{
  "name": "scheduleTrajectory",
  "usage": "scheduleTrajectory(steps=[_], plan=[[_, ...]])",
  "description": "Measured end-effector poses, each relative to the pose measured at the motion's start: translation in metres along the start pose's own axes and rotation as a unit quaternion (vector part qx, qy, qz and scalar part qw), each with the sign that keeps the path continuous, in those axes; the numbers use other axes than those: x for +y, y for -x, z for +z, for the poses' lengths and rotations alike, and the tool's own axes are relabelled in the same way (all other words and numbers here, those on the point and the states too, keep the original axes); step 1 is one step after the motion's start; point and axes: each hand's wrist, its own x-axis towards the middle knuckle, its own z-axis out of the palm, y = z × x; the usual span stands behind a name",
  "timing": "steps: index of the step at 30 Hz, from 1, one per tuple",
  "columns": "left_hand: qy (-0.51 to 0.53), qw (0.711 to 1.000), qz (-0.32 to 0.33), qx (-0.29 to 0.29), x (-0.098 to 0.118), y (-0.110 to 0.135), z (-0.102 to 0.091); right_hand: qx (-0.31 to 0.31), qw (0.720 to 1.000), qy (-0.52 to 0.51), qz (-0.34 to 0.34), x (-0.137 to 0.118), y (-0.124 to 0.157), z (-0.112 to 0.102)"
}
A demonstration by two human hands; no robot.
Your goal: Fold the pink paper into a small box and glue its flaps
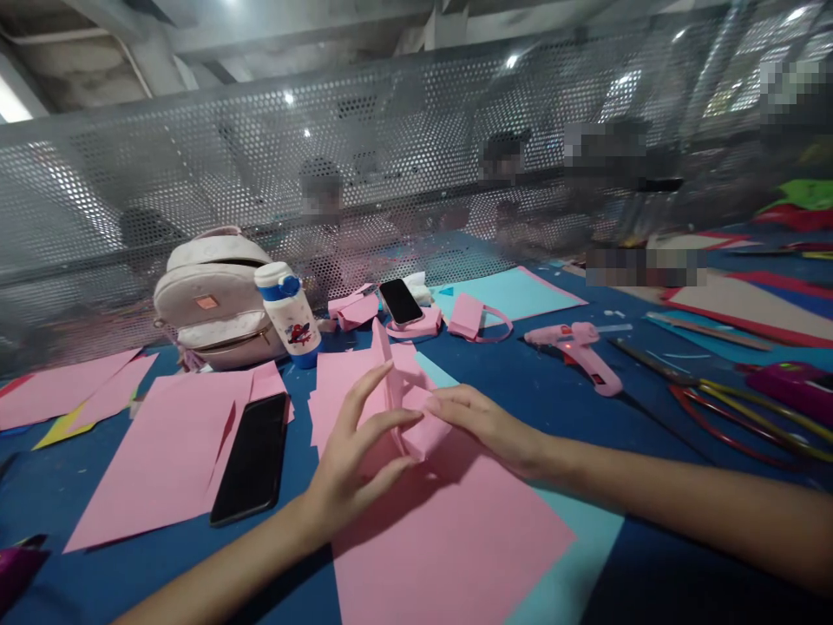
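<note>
Head view, seated at a blue worktop (560, 391).

Left hand (355, 460): comes in from lower left with the palm turned inward. Its fingers (370, 382) are loosely closed on the folded pink paper (396, 391). The index lies along the upright flap and the thumb meets the piece from the near side.

Right hand (488, 425): comes in from the right, held flat and low. Its fingers are stretched out close together, and the tips press on the lower folded part of the same paper. It grips nothing.

The folded pink paper stands between the two hands, just past centre. One narrow flap sticks up and the rest is creased down. It rests on a large pink sheet (449, 538), which overlaps a light blue sheet (573, 564) on the right.

- Left of the hands: a black phone (253, 460) lies face up on more loose pink sheets.
- Behind that: a white and blue water bottle (290, 312) stands upright, touching or just beside a pale backpack (212, 299).
- Further back, centre: a second phone (400, 301) is propped on a small pink paper stand.
- Right of centre: a pink glue gun (576, 343) lies on its side, well apart from the hands.
- Far right: scissors (735, 399) with red and yellow handles.

A perforated metal mesh screen (390, 148) runs along the back edge of the worktop, and other people are dimly visible behind it.
</note>
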Motion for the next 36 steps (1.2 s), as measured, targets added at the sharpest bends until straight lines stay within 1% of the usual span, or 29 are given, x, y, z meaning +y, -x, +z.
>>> scheduleTrajectory(steps=[2, 6, 9, 11, 12, 14, 17, 19, 21, 23, 26, 29, 31, 33, 36], plan=[[-0.022, 1.0, 0.004, 0.008, 0.0, -0.002, -0.002, -0.004, 1.0, -0.001, 0.001, 0.001, 0.0, -0.001], [-0.057, 0.998, 0.024, 0.017, -0.006, -0.004, -0.006, -0.076, 0.997, -0.026, 0.006, -0.003, -0.001, -0.001], [-0.087, 0.995, 0.04, 0.009, -0.014, -0.003, -0.009, -0.101, 0.994, 0.016, 0.033, -0.004, -0.001, -0.005], [-0.095, 0.995, 0.019, 0.011, -0.019, -0.001, -0.01, -0.114, 0.99, 0.058, 0.053, 0.003, -0.005, -0.009], [-0.091, 0.996, -0.001, 0.017, -0.022, 0.001, -0.01, -0.118, 0.989, 0.071, 0.047, 0.008, -0.007, -0.011], [-0.068, 0.996, -0.047, 0.035, -0.026, 0.003, -0.008, -0.102, 0.991, 0.08, 0.021, 0.017, -0.014, -0.015], [-0.019, 0.994, -0.095, 0.044, -0.03, 0.008, -0.001, -0.037, 0.999, 0.023, 0.011, 0.022, -0.021, -0.018], [0.004, 0.994, -0.104, 0.028, -0.03, 0.01, 0.002, -0.003, 0.998, -0.049, 0.03, 0.016, -0.021, -0.017], [0.007, 0.995, -0.095, 0.004, -0.028, 0.011, 0.004, 0.005, 0.99, -0.129, 0.063, 0.007, -0.019, -0.015], [-0.003, 0.997, -0.078, -0.011, -0.024, 0.01, 0.004, 0.005, 0.976, -0.199, 0.085, -0.001, -0.016, -0.011], [-0.005, 0.997, -0.071, -0.009, -0.018, 0.006, 0.003, 0.015, 0.952, -0.282, 0.116, -0.005, -0.012, -0.007], [0.021, 0.996, -0.088, -0.015, -0.011, 0.002, -0.001, 0.008, 0.921, -0.345, 0.178, -0.005, -0.009, -0.005], [0.05, 0.993, -0.103, -0.025, -0.005, 0.0, -0.003, -0.005, 0.903, -0.376, 0.206, -0.007, -0.007, -0.004], [0.075, 0.989, -0.123, -0.033, 0.003, -0.001, -0.007, -0.021, 0.892, -0.397, 0.218, -0.011, -0.006, -0.004], [0.101, 0.982, -0.155, -0.04, 0.014, -0.003, -0.012, -0.053, 0.883, -0.413, 0.214, -0.021, -0.005, -0.002]])
